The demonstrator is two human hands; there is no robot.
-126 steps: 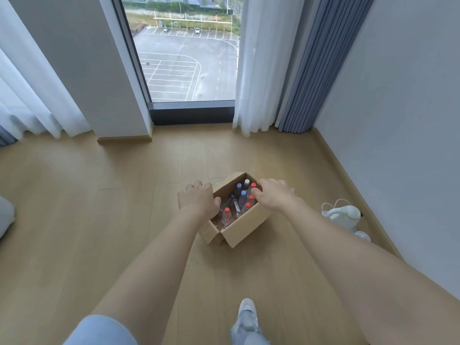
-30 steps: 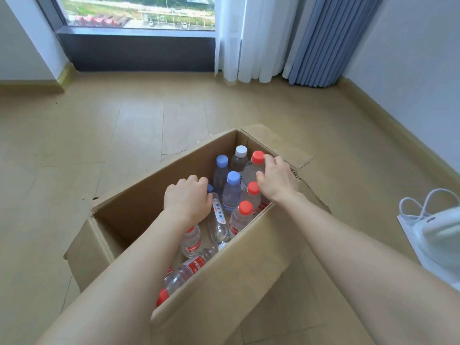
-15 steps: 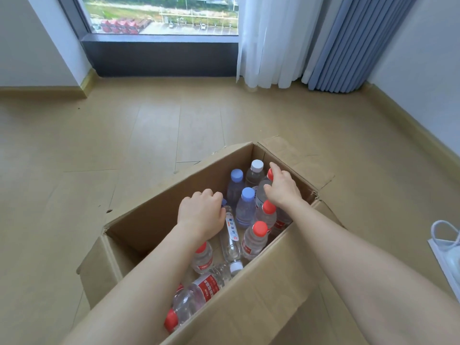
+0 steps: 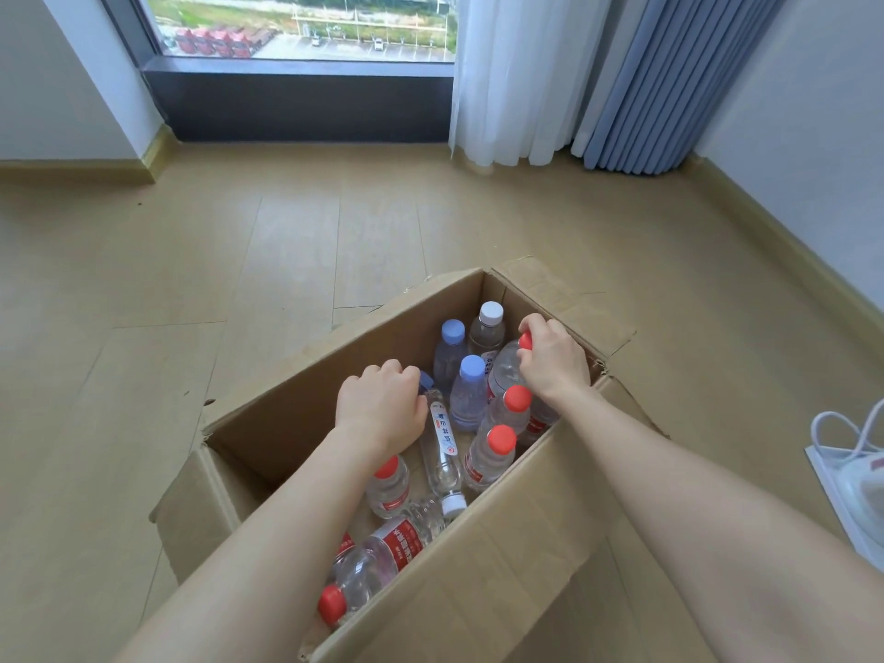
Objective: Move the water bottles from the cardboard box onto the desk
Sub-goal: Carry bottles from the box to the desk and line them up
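Both hands were down in the cardboard box (image 4: 478,590), which sat on the wood floor (image 4: 239,279). The right hand (image 4: 555,358) had its fingers curled round the top of a red-capped bottle (image 4: 503,373). The left hand (image 4: 382,406) was curled over a blue-capped bottle (image 4: 425,379), looked like a grip. The other bottles (image 4: 488,459) were all in the box, some upright, some lying down.

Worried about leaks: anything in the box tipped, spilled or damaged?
Two lie on their sides: a red-capped bottle at the near corner, a white-capped bottle mid-box. The cardboard box looks torn at its right corner. No spill visible.
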